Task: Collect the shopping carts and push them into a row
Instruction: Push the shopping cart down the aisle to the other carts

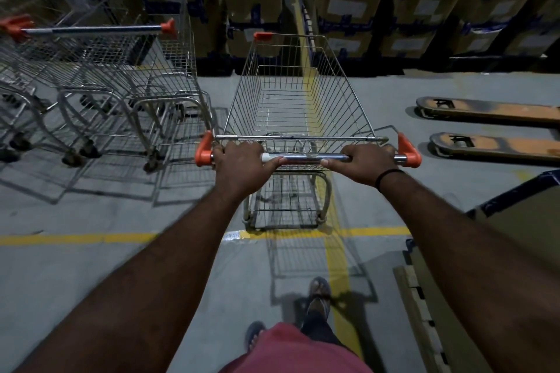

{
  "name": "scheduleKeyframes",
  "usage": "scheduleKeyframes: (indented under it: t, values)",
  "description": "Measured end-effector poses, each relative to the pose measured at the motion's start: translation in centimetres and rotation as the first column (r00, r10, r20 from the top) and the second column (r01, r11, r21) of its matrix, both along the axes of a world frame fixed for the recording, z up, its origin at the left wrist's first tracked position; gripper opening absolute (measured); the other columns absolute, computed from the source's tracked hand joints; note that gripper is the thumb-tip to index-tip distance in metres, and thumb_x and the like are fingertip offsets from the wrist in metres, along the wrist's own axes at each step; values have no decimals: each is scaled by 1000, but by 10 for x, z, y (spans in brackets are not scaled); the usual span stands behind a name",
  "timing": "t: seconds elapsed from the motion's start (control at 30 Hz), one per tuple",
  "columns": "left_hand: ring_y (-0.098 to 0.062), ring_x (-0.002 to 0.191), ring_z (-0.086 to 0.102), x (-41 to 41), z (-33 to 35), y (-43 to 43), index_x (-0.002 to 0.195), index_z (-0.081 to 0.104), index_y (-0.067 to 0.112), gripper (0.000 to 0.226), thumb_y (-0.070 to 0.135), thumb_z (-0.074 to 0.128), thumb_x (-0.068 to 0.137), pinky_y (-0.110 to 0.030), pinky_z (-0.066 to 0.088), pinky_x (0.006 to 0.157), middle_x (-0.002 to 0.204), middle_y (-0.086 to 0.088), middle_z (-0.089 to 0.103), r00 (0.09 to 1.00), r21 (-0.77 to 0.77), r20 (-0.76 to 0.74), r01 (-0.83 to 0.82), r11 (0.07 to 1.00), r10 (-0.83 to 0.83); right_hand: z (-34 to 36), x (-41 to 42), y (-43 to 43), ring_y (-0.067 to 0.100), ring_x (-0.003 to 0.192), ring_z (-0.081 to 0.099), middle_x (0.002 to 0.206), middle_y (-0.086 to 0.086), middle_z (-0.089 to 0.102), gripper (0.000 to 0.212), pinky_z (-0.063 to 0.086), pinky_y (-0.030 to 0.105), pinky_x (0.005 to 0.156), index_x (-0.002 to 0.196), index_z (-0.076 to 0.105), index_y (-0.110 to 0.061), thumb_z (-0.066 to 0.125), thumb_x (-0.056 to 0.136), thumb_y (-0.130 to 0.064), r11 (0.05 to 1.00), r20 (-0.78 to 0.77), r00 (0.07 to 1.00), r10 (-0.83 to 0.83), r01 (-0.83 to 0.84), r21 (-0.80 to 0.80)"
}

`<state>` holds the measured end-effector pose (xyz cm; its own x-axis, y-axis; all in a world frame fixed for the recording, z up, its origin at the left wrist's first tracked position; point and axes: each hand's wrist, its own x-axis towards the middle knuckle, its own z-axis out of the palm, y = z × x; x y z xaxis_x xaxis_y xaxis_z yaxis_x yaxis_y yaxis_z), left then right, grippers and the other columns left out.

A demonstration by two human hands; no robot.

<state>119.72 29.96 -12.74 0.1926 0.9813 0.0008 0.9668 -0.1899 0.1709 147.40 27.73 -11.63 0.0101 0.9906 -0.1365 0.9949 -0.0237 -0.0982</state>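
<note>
An empty wire shopping cart [298,91] with orange corner caps stands straight ahead of me on the grey floor. My left hand [242,165] is closed around the left part of its chrome handle bar [306,157]. My right hand [368,162], with a black band at the wrist, grips the right part of the same bar. To the left, several similar carts [100,70] stand nested together in a row, their handles pointing toward me. The held cart is apart from them, a short gap to their right.
Stacked cardboard boxes [424,3] on pallets wall off the far side. Two orange pallet-jack forks [491,127] lie on the floor at the right. A box on a wooden pallet [521,236] sits near my right arm. Yellow lines [75,238] cross the floor.
</note>
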Motion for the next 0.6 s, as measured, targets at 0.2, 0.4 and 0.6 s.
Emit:
scheduleKeyframes:
  t: [0.2,0.4,0.6]
  values:
    - [-30,112,54,-5,1,-14,106,67,28,70,84,32,85,-54,33,102,108,-1,68,1000,0,11,3,1000,-3,-3,-2,-14,23,81,60,74,-7,59,83,40,53,96,71,51,-29,13,59,-101,1000,2,1000,-2,2,4]
    - [-30,113,55,-7,2,-25,105,65,28,65,82,33,87,-55,33,105,110,0,68,1000,7,4,11,1000,-11,-2,-6,-25,23,82,60,74,-7,58,76,39,53,96,69,48,-29,19,67,-99,1000,34,999,5,-6,7]
    - [-30,112,55,-6,1,-34,103,66,29,73,86,25,82,-55,34,104,109,0,68,1000,7,-2,6,1000,-6,-1,-6,-34,23,83,61,74,-7,59,75,37,51,95,68,49,-29,20,68,-99,1000,41,999,10,-10,15]
